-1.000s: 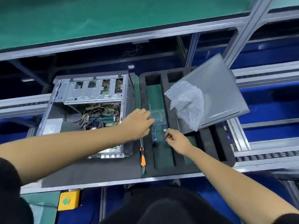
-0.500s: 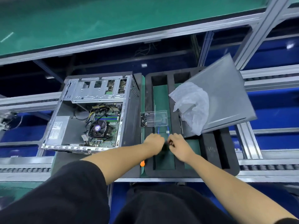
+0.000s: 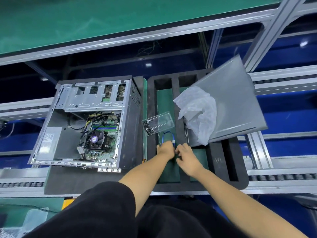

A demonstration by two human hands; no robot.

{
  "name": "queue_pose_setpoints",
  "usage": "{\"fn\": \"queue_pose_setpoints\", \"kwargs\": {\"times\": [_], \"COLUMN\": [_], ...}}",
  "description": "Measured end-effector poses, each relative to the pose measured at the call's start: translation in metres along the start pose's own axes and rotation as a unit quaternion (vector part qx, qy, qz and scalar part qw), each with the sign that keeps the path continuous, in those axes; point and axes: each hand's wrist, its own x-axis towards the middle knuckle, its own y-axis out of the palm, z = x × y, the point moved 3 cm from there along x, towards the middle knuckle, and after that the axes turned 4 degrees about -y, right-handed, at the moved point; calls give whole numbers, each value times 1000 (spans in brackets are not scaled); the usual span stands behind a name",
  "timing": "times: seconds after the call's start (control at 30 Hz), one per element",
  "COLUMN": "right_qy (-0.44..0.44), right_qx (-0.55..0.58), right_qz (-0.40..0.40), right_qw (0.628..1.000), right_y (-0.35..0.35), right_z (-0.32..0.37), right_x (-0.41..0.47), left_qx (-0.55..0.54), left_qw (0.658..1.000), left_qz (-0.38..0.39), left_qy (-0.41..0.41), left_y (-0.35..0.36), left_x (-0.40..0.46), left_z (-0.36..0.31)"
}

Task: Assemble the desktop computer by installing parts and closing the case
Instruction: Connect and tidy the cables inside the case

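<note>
Open computer case (image 3: 89,124) laid on its side
Motherboard and CPU fan (image 3: 95,139) exposed; grey side panel (image 3: 235,103) rested tilted across the foam tray (image 3: 216,162)

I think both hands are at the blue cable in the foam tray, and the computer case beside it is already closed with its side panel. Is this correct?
Not quite. The head view shows the computer case open, its motherboard visible; the side panel leans on the foam tray. Left hand and right hand are at the blue cable.

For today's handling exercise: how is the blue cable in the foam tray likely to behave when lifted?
The blue cable lies in a loop, so it is probably floppy and will droop. It looks thin, so likely light. Both hands meet at its end; their grip is unclear.
</note>
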Motion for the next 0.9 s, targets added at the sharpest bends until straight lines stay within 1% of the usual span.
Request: {"fn": "queue_pose_setpoints", "kwargs": {"times": [0.1,0.17,0.2,0.3,0.37,0.43,0.57,0.67,0.8,0.9], "right_qy": [3,6,8,16,23,44,84,103,102,101], "right_qx": [33,61,67,87,92,80,71,54,33,36], "right_qz": [-14,-44,-59,-112,-125,-125,-123,-118,-113,-116], "right_qw": [999,997,996,990,988,988,986,986,988,987], "right_y": [-1,-5,-7,-17,-24,-31,-40,-39,-37,-37], "right_z": [0,3,5,17,27,35,43,43,39,37], "right_x": [1,2,3,16,34,54,80,87,87,86], "left_qx": [-125,-224,-253,-272,-291,-313,-313,-314,-321,-327], "left_qw": [991,972,965,960,954,948,948,948,946,943], "left_qz": [-37,-56,-51,-23,-22,-13,27,29,45,57], "left_qy": [-37,-53,-48,-59,-67,-64,-44,-40,-32,-28], "left_y": [-3,-9,-11,-12,-10,-7,-1,1,1,2], "left_x": [-1,1,3,7,10,12,12,17,20,22], "left_z": [4,6,6,12,15,16,15,17,16,17]}}
